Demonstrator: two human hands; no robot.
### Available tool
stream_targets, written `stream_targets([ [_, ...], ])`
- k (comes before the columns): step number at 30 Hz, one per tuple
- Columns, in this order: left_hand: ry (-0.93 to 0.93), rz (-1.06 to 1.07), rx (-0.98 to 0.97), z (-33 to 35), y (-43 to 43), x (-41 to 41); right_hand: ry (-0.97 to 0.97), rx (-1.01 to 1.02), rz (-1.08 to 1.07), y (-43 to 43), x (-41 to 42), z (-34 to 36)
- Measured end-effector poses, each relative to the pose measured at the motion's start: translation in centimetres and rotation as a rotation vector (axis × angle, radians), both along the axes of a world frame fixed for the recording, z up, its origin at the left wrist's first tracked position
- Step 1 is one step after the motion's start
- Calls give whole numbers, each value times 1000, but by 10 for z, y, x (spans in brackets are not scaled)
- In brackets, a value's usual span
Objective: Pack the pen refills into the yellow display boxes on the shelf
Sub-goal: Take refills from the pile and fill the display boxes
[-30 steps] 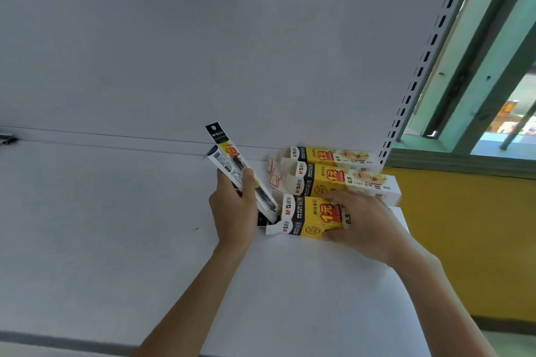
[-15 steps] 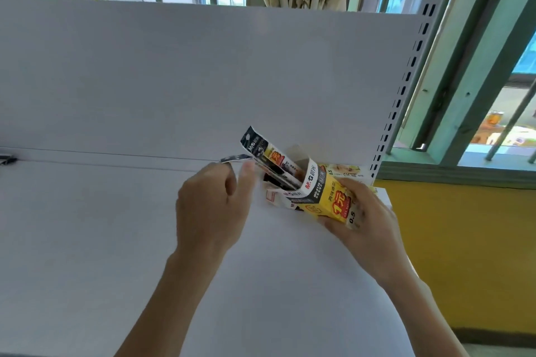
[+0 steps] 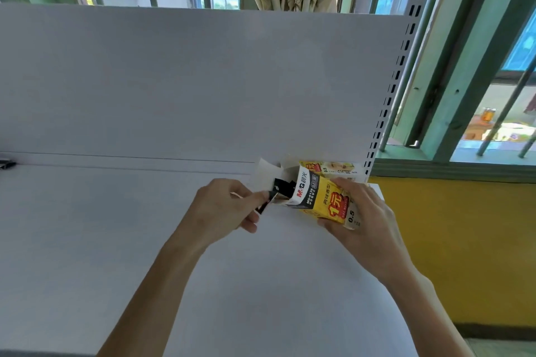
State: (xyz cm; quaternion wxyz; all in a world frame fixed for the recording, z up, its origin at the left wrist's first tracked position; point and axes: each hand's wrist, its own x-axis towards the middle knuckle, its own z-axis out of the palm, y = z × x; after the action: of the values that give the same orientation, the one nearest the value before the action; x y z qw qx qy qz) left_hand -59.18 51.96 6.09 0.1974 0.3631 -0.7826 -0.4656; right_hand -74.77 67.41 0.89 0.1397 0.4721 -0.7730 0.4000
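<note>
glossy yellow card box (image 3: 324, 197) gripped in right hand (image 3: 362, 220)
left hand (image 3: 220, 209) pinches the flat black refill pack (image 3: 282, 185) poking from its open end, rest hidden inside. second box (image 3: 333, 167) behind right hand, half blocked.

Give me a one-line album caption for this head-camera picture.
Right hand holds a tilted yellow display box; left hand pinches a refill pack at its open end.

Right hand (image 3: 368, 220) grips yellow box (image 3: 322, 197); left hand (image 3: 220, 209) pinches probable refill pack (image 3: 282, 187).
</note>
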Motion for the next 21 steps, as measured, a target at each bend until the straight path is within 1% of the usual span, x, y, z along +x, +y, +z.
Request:
stream_targets([
  [3, 109, 88, -130, -5, 2, -4, 66, 22, -11, 0, -2, -2],
  [6, 231, 166, -388, -6, 7, -6, 139, 53, -8, 0, -4, -7],
  [8, 332, 151, -530, -8, 9, -7, 149, 58, -9, -1, -5, -6],
  [9, 366, 133, -571, -9, 10, -8, 150, 59, -10, -1, -5, -6],
  [11, 406, 129, -555, -12, 11, -10, 167, 69, -11, -2, -6, -5],
  [13, 436, 114, -447, -12, 12, -9, 179, 88, -12, -2, -6, -5],
  [14, 437, 70, -394, -11, 13, -9, 178, 94, -11, -2, -6, -5],
  [16, 360, -83, -353, -11, 14, -9, 186, 104, -8, -3, -5, -4],
  [18, 229, -210, -374, -14, 15, -11, 206, 130, -8, -5, -5, -3],
  [19, 191, -238, -393, -17, 15, -12, 212, 150, -5, -6, -5, -3],
  [21, 176, -262, -419, -24, 12, -15, 186, 202, -2, -7, -5, -2],
])
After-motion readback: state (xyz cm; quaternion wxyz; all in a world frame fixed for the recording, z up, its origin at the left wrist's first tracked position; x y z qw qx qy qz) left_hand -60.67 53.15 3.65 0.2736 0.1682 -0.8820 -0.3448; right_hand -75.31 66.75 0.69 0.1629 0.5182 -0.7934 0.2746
